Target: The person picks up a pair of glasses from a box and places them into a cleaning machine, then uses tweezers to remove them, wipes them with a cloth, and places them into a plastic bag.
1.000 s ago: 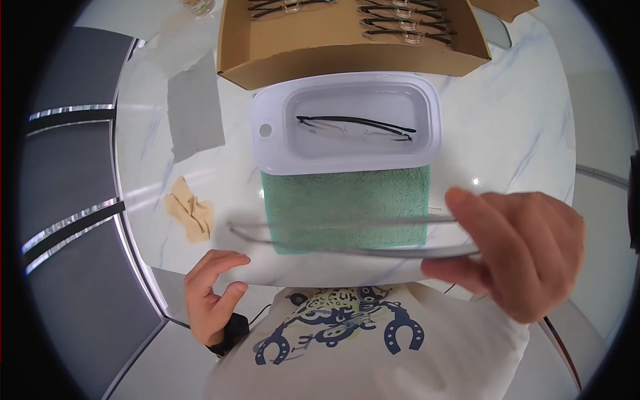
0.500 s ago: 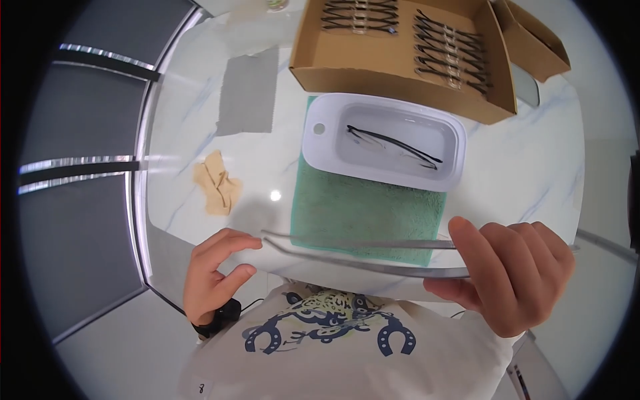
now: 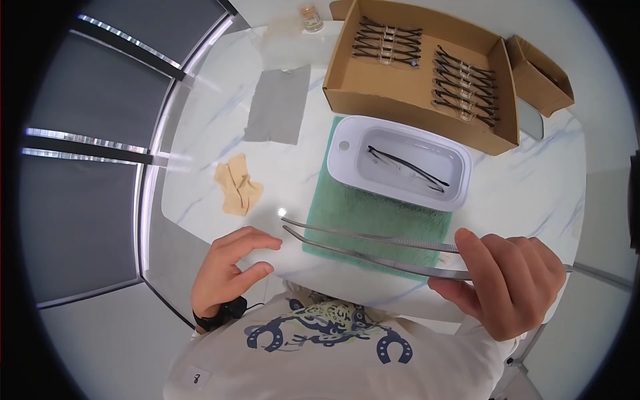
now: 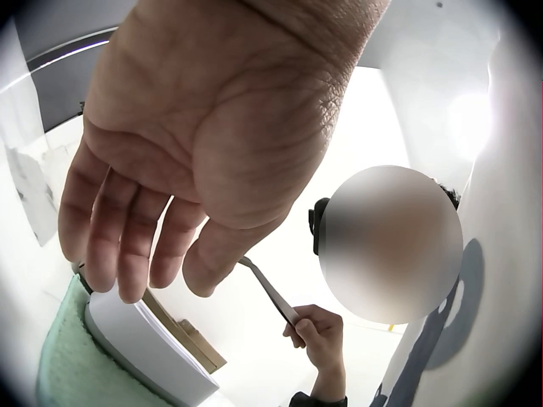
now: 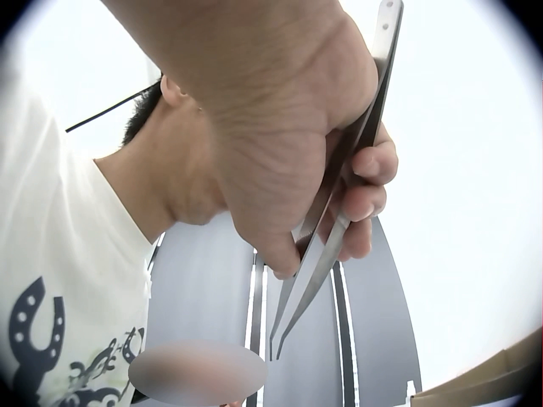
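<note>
My right hand (image 3: 510, 287) grips a long pair of metal tweezers (image 3: 373, 259) with bent tips, thumb on one arm and fingers on the other. The tweezers' arms stand apart with nothing between the tips, which point left over the table's near edge. My left hand (image 3: 233, 267) hangs near those tips, its fingers loosely bent and holding nothing; the left wrist view shows the bare palm. Beyond the tweezers, a white basin (image 3: 345, 170) stands on a green towel (image 3: 373, 220). A pair of glasses (image 3: 407, 165) with dark temples lies inside the basin.
Behind the basin stands an open cardboard box (image 3: 420, 120) with two rows of folded glasses (image 3: 465, 83). A smaller carton (image 3: 543, 77) is to its right. At left lie a grey cloth (image 3: 279, 105) and a crumpled tan cloth (image 3: 237, 185). A small jar (image 3: 311, 19) stands at the back.
The head view has turned, so the table things sit further right and lower. Both hands stay near the table's front edge, the right still holding the tweezers.
</note>
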Tool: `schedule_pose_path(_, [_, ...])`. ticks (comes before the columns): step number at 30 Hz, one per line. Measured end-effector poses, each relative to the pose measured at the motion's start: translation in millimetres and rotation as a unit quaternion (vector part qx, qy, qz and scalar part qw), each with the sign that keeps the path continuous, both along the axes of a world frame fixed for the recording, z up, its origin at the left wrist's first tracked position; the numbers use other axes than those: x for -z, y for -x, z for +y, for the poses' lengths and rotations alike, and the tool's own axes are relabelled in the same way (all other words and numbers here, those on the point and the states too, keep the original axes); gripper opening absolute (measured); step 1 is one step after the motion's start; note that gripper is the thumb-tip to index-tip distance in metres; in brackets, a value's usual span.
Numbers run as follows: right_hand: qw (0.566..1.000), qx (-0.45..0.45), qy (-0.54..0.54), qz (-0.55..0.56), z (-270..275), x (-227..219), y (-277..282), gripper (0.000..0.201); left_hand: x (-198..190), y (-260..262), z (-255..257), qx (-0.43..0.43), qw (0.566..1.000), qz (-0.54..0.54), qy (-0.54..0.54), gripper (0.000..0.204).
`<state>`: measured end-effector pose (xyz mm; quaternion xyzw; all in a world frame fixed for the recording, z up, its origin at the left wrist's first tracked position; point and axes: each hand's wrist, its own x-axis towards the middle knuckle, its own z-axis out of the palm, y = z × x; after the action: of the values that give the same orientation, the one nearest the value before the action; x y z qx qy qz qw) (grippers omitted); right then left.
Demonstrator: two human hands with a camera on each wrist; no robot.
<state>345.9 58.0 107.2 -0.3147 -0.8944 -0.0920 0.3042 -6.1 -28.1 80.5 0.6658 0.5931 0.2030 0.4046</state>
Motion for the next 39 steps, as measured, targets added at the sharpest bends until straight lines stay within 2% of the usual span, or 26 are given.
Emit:
schedule_pose_path(7, [1.0, -0.01, -0.013, 0.003, -1.7, 0.3, -5.8, 0.036, -2.7, -5.0, -3.4, -0.023, 1.0, -0.008, 0.011, 0.031])
schedule_pose_path(9, [1.0, -0.013, -0.012, -0.006, -1.5, -1.2, -6.9, 0.037, -1.0, -3.4, -3.8, 0.008, 1.0, -0.003, -0.008, 0.032])
schedule_pose_path(16, [1.0, -0.002, 0.01, -0.03, -2.5, -2.1, -13.0, 0.038, -2.2, -11.6, -3.8, 0.012, 1.0, -0.013, -0.001, 0.034])
schedule_pose_path(18, [0.999, 0.002, 0.021, -0.044, -4.3, -0.2, -13.8, 0.04, -7.8, -14.7, -0.7, 0.058, 0.998, -0.028, -0.023, 0.019])
schedule_pose_path(19, [0.998, 0.008, 0.034, -0.056, -5.6, 0.9, -13.8, 0.041, -12.1, -15.0, 2.8, 0.051, 0.998, -0.033, -0.021, 0.019])
schedule_pose_path(21, [0.996, 0.019, 0.044, -0.074, -9.8, 1.9, -15.0, 0.043, -22.5, -13.4, 9.7, 0.113, 0.988, -0.094, -0.055, 0.019])
schedule_pose_path(22, [0.994, 0.039, 0.048, -0.087, -11.6, 2.0, -15.3, 0.045, -26.1, -14.6, 10.3, 0.096, 0.989, -0.1, -0.051, 0.019])
schedule_pose_path(23, [0.994, 0.021, 0.051, -0.095, -13.6, 1.9, -15.8, 0.045, -28.4, -18.2, 12.5, 0.095, 0.985, -0.133, -0.058, 0.024])
schedule_pose_path(24, [0.993, 0.044, 0.047, -0.098, -17.0, 1.6, -17.0, 0.046, -26.9, -22.3, 15.4, 0.093, 0.979, -0.166, -0.066, 0.031])
schedule_pose_path(25, [0.992, 0.068, 0.04, -0.102, -22.0, 1.7, -18.6, 0.047, -18.4, -28.2, 21.2, 0.081, 0.973, -0.173, -0.127, 0.022])
schedule_pose_path(26, [0.992, 0.051, 0.041, -0.11, -26.5, 1.6, -20.7, 0.047, -11.0, -35.8, 26.8, 0.068, 0.964, -0.177, -0.186, 0.015])
schedule_pose_path(28, [0.99, 0.085, 0.043, -0.103, -36.1, 1.9, -27.3, 0.048, -7.5, -53.9, 31.8, 0.008, 0.967, -0.154, -0.204, 0.016])
schedule_pose_path(29, [0.99, 0.089, 0.048, -0.096, -39.9, 2.6, -30.7, 0.049, -7.2, -56.3, 32.7, -0.034, 0.966, -0.127, -0.221, 0.025])
schedule_pose_path(30, [0.99, 0.084, 0.045, -0.1, -43.4, 1.9, -32.9, 0.049, -5.7, -51.3, 30.3, -0.039, 0.965, -0.13, -0.224, 0.025])
schedule_pose_path(32, [0.986, 0.106, 0.06, -0.114, -50.1, -1.7, -37.5, 0.049, -1.5, -42.3, 23.0, 0.046, 0.981, 0.0, -0.188, 0.044])
schedule_pose_path(33, [0.986, 0.104, 0.057, -0.117, -52.0, -2.4, -39.4, 0.049, -2.1, -42.7, 21.5, 0.042, 0.981, -0.003, -0.19, 0.044])
schedule_pose_path(35, [0.986, 0.108, 0.056, -0.116, -54.2, -2.6, -42.0, 0.049, -6.0, -47.1, 21.3, 0.087, 0.954, 0.048, -0.282, 0.043])
schedule_pose_path(36, [0.986, 0.105, 0.055, -0.12, -55.5, -2.6, -41.9, 0.049, -7.6, -50.0, 21.8, 0.083, 0.955, 0.045, -0.282, 0.043])
schedule_pose_path(38, [0.987, 0.105, 0.05, -0.113, -58.0, -2.5, -41.4, 0.049, -12.5, -58.0, 23.0, 0.092, 0.939, -0.09, -0.319, 0.038])
schedule_pose_path(39, [0.987, 0.1, 0.052, -0.118, -58.6, -1.4, -40.7, 0.049, -16.3, -61.7, 21.5, 0.086, 0.94, -0.092, -0.317, 0.038])
